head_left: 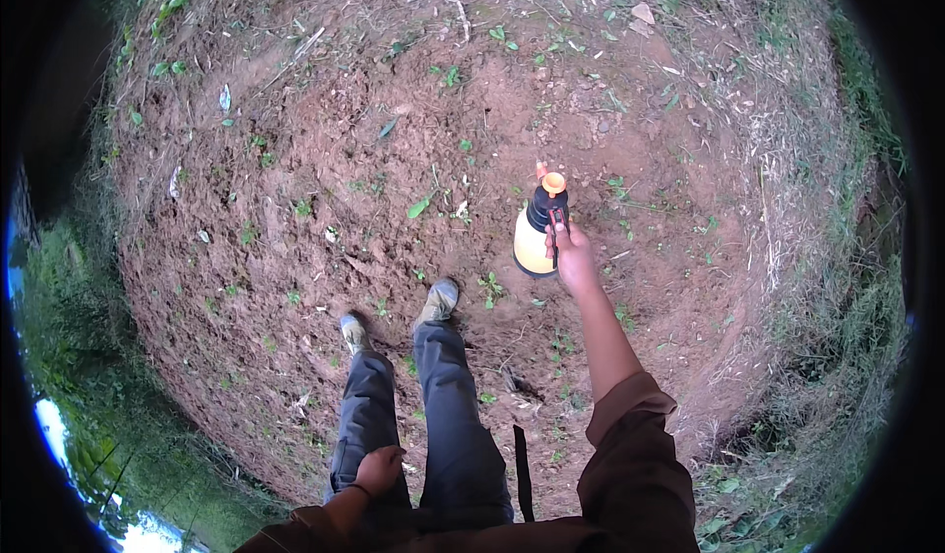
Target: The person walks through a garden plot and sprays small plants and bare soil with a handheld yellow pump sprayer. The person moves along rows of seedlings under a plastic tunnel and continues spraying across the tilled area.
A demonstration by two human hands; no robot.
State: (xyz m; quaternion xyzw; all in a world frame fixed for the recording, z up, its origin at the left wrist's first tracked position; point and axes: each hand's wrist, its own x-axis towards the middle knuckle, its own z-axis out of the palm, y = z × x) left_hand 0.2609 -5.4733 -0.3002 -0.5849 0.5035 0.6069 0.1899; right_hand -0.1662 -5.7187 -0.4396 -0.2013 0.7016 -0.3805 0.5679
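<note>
My right hand [573,252] is closed round the black handle of a hand-pump pressure sprayer [533,239], held out over bare soil to the front right. The sprayer has a pale yellow tank, a black collar, an orange top and an orange-red nozzle that points away from me. My left hand [380,470] hangs low by my left thigh with its fingers curled; whether it holds anything cannot be made out. A dark band circles the left wrist.
Reddish-brown, uneven soil [354,206] bears small green seedlings [490,289] near my shoes [441,298]. Dry straw and grass [834,331] edge the right side, with bushes [81,346] at the left. Twigs and dry leaves lie ahead. A black strap [523,472] hangs beside my right leg.
</note>
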